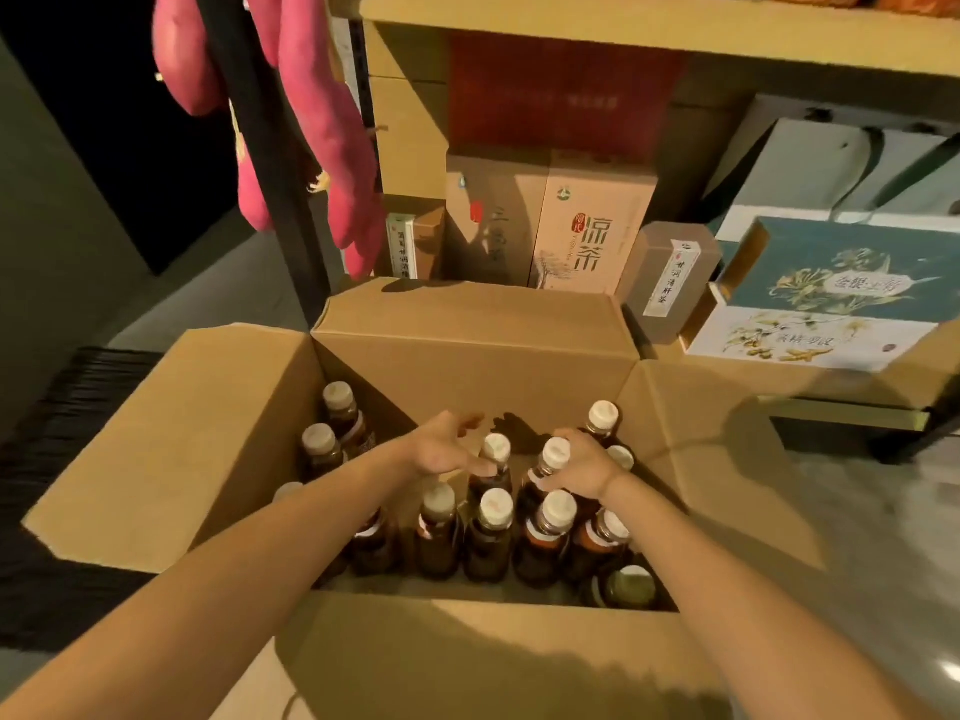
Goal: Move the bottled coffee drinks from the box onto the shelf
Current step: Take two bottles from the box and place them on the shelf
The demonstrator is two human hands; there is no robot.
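An open cardboard box (218,439) stands in front of me, holding several dark coffee bottles with pale caps, such as one bottle (494,532) near the front. My right hand (584,467) reaches into the box, its fingers and thumb curled round the neck of a bottle (555,453) in the back row. My left hand (441,449) hovers beside another bottle (496,452); its fingers are spread and its thumb lies at that bottle's neck. The wooden shelf (841,407) runs just behind the box.
Tea cartons (592,226), a hexagonal tea box (670,278) and teal and white gift boxes (831,283) fill the shelf behind the raised back flap. Pink sweet potatoes (322,122) hang beside a black post (260,148) at the upper left. An upper shelf board (649,23) overhangs.
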